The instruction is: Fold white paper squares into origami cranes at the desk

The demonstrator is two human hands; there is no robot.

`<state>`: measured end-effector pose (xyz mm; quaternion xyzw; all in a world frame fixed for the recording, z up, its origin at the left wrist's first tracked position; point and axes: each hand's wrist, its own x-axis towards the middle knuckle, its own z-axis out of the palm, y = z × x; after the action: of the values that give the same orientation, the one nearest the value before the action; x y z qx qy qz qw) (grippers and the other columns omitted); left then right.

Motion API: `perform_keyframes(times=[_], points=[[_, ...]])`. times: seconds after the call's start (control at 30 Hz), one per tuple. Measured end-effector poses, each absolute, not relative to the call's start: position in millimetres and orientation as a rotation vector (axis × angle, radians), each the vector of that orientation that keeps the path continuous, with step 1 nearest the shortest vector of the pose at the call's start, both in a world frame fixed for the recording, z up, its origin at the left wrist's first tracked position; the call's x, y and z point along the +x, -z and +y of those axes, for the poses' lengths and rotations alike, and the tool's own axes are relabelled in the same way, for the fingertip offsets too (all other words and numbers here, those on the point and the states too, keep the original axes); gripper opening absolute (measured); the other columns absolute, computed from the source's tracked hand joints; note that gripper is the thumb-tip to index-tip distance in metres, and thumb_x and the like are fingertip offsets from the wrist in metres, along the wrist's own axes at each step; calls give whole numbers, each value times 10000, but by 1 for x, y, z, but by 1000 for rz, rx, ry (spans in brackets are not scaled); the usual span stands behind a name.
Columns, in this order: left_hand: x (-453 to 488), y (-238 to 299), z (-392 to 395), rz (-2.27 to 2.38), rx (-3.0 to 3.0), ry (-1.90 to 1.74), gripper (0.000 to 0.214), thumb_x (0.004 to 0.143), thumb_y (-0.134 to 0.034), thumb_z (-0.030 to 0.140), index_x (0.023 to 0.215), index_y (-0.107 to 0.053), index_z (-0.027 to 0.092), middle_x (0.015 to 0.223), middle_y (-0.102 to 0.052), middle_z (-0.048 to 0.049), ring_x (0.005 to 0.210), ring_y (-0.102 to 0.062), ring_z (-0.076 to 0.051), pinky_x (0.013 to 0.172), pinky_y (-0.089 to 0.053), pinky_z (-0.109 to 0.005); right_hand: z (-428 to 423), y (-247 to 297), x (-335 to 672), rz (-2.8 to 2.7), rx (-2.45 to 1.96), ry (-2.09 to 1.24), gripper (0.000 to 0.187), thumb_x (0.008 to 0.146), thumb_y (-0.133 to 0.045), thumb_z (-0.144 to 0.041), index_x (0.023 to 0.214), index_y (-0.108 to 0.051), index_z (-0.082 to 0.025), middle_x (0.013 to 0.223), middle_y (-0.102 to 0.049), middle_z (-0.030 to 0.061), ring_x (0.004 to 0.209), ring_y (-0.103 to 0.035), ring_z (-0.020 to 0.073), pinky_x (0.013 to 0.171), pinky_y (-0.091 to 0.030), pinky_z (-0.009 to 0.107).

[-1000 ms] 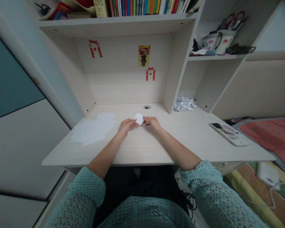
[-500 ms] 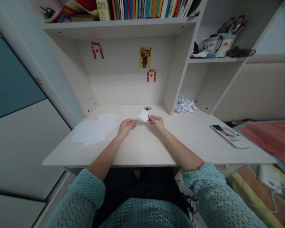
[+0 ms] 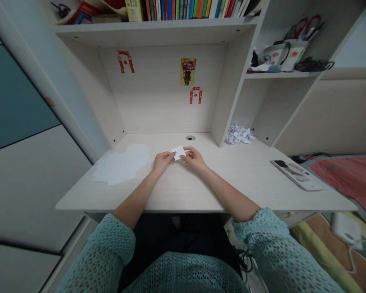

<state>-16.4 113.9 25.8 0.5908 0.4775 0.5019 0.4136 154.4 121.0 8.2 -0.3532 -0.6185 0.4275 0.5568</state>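
pinched white paper square [image 3: 178, 152] with left hand [image 3: 162, 161] nearly closed and right hand [image 3: 195, 158] loosely curled | held it over mid-desk [image 3: 183, 187] | judged partway: heaped paper pieces [image 3: 239, 135] at right seemingly done, spread paper sheets [image 3: 122, 165] at left seemingly pending

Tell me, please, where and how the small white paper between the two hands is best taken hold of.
Probably by a light pinch, thumb against fingertips, at opposite edges of the small paper, one hand from each side. It looks flat and thin, so its edges offer the easiest hold. The left hand pinches its left side; the right hand is at its right.
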Motion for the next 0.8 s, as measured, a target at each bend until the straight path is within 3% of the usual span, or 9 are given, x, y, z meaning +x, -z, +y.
perform_keyframes(times=[0.1,0.2,0.43,0.8], points=[[-16,-26,112,1197,1523,-1280,381,674,-635,520,712,-660,142,658,-655,-42,622,-598,-138,537,-417,-210,120,-10,155,-1512,-768,-929,593,608,-739,-335,1162,-554,-239,891,-662,34,633,-565,124,572,-443,240],[-15,-24,112,1202,1524,-1302,372,694,-618,518,729,-651,149,664,-656,-39,642,-614,-147,541,-426,-210,119,-10,155,-1588,-802,-875,423,645,-716,-335,1046,-652,-215,980,-675,67,694,-582,143,607,-455,257],[-12,-18,118,1077,1369,-1274,407,681,-687,372,1011,-613,146,795,-706,-84,743,-675,-193,627,-477,-245,115,-9,155,-1614,-959,-723,370,697,-685,-336,1039,-690,-193,896,-710,78,645,-570,146,618,-451,281],[-12,-18,120,998,1277,-1342,393,701,-684,255,1057,-593,116,831,-713,-94,725,-681,-175,770,-511,-319,113,-10,155,-1665,-959,-573,328,736,-650,-350,1035,-681,-218,921,-703,56,633,-571,132,606,-447,263]])
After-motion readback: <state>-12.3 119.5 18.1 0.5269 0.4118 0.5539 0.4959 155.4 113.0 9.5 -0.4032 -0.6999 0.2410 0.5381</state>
